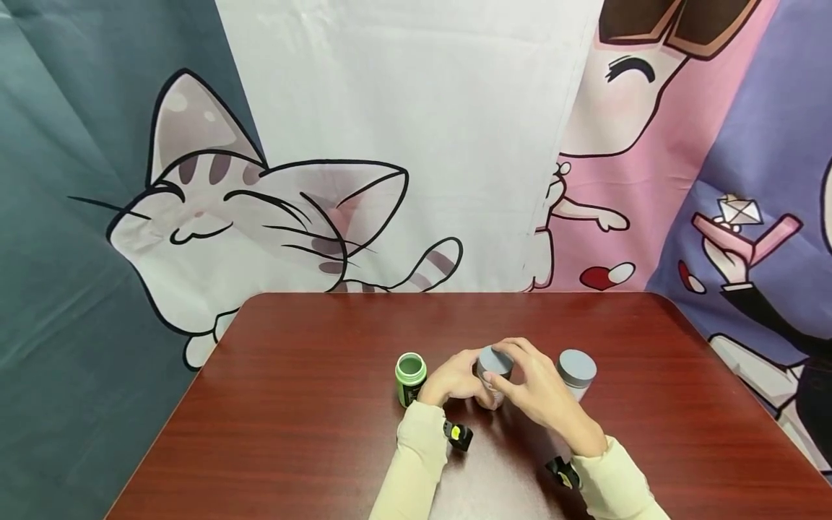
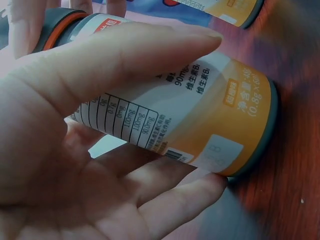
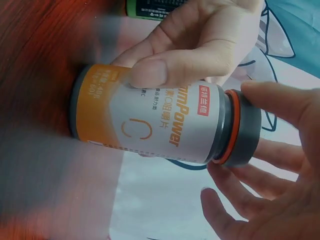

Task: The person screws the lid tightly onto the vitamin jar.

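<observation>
A tablet bottle (image 3: 165, 117) with a white and orange label stands between my hands, over the table. My left hand (image 1: 455, 377) grips its body, thumb across the label and fingers around the other side, as the left wrist view shows. From above, my right hand (image 1: 539, 386) holds the bottle's dark grey cap (image 3: 249, 131), with thumb and fingers at opposite sides of its edge. An orange ring (image 3: 233, 125) shows just below the cap, which sits on the bottle's neck.
Just left of my left hand stands an open green jar (image 1: 404, 393) without a lid. Behind my right hand is a second bottle (image 1: 577, 368) with a grey cap. All stand on a reddish-brown table (image 1: 292, 404), with a cartoon-printed cloth (image 1: 416, 108) hanging behind it.
</observation>
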A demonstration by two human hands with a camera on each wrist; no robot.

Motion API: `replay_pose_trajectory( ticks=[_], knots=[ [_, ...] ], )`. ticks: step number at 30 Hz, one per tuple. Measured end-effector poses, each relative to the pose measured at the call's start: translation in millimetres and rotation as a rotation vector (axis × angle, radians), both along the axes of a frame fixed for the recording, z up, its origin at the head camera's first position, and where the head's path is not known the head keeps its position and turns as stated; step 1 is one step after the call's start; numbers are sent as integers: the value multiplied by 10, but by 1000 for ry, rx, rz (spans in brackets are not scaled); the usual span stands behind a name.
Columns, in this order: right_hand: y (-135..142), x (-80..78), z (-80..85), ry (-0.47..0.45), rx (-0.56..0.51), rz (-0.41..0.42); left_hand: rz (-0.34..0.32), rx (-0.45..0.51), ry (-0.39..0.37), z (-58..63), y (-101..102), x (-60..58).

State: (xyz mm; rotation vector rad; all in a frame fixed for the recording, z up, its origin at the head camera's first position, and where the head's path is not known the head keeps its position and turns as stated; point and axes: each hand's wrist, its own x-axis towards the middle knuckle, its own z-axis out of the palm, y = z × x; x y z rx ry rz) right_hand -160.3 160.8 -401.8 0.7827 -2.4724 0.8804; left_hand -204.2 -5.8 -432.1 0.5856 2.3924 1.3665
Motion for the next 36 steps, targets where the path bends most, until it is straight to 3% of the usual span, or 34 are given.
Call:
replay_pose_trajectory(
  ticks=[11,17,21,29,36],
  knots=[
    [-45,24,-27,-1,-13,-81,15,-42,-27,-1,5,9],
    [-43,44,-17,-124,-4,-86,-3,-89,52,-5,-4,-17],
    [-43,64,-1,-193,-31,-42,-15,-120,90,-16,2,-40],
    [-44,63,-9,-206,-55,38,12,-22,-27,-27,1,-22],
    [-51,31,-29,-159,-42,14,27,2,-72,-20,-4,-12]
  ],
)
